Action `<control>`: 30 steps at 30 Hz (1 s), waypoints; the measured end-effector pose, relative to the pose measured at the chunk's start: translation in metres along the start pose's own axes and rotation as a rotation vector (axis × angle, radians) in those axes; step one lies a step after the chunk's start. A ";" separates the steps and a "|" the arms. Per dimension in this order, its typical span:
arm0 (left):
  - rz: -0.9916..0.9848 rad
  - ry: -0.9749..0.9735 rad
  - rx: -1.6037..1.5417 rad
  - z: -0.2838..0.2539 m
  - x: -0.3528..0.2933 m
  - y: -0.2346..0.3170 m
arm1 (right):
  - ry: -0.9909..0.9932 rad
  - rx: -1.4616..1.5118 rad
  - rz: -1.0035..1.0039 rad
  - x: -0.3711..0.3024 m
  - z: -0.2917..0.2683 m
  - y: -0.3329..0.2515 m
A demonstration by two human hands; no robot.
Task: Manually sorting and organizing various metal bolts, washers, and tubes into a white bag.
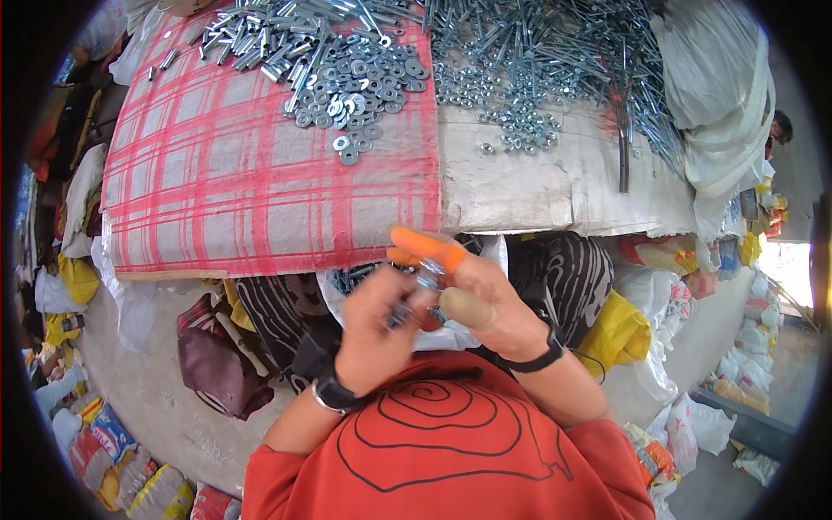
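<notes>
At the centre of the frame, the left hand (374,322) and right hand (487,295) are together, fingers curled onto small metal pieces (427,279) between them; blur hides their exact kind. Orange covers (438,250) sheathe two right fingers, and a beige cover (468,308) caps the thumb. On the desk (507,195) above, washers (364,82) and short tubes (251,39) lie on red-checked cloth (217,191) at upper left; nuts (530,130) and long bolts (563,43) spread across the upper right.
</notes>
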State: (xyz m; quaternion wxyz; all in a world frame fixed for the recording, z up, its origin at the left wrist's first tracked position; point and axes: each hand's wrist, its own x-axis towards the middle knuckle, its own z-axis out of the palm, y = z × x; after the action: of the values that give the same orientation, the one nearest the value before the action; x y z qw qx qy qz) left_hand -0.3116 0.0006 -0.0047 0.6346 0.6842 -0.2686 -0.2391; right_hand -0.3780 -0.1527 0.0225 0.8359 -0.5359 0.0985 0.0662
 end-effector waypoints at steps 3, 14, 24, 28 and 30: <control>-0.223 0.183 -0.239 -0.006 0.008 -0.005 | 0.062 -0.220 -0.248 0.005 -0.014 0.011; 0.242 0.093 0.278 -0.005 0.008 -0.010 | 0.146 -0.171 -0.219 0.011 -0.005 0.018; 0.024 -0.192 0.501 -0.029 0.004 -0.022 | 0.728 -0.727 -0.451 0.021 -0.070 -0.018; -0.170 -0.258 0.970 -0.030 -0.005 -0.040 | 0.975 -1.447 -0.489 0.051 -0.144 -0.069; -0.155 -0.236 0.915 -0.026 0.000 -0.036 | 0.956 -1.586 -0.524 0.068 -0.186 -0.086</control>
State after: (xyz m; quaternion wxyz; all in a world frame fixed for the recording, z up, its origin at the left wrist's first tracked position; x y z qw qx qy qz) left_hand -0.2919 0.0213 -0.0382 0.2136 0.8794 -0.3648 -0.2191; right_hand -0.3108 -0.3569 0.0071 0.0898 -0.9205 0.2327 -0.3007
